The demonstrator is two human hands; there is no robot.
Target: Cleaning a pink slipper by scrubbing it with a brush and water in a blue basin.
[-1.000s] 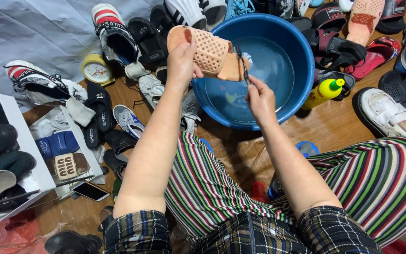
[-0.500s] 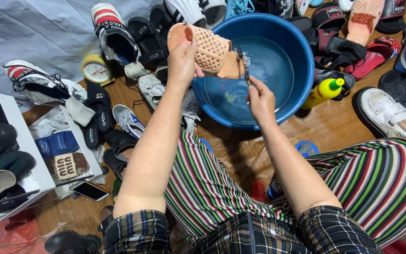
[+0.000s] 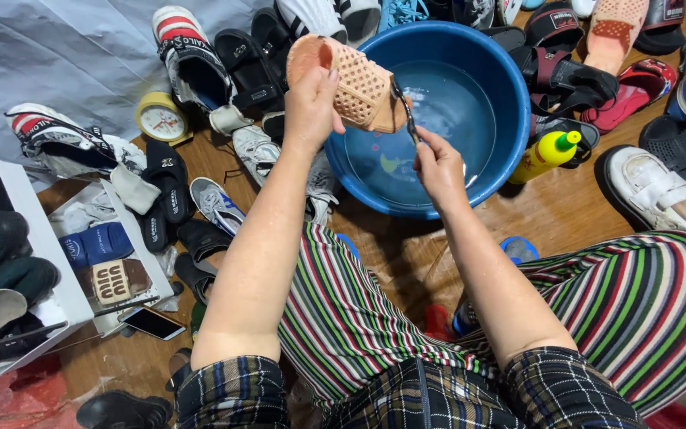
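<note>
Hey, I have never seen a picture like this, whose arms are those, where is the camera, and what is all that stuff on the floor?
There is no machine here. The camera sits on a person's head and looks down, so the two bare arms and the striped trousers are that person's own.

The left hand grips a peach perforated slipper over a blue basin with water in it. The right hand holds a thin brush whose upper end meets the slipper's heel end.

Around the basin, on the wooden floor, lie many shoes and sandals, a yellow bottle with a green cap, and a small yellow clock. At the left stands a white rack with more shoes, and a phone lies beside it.
</note>
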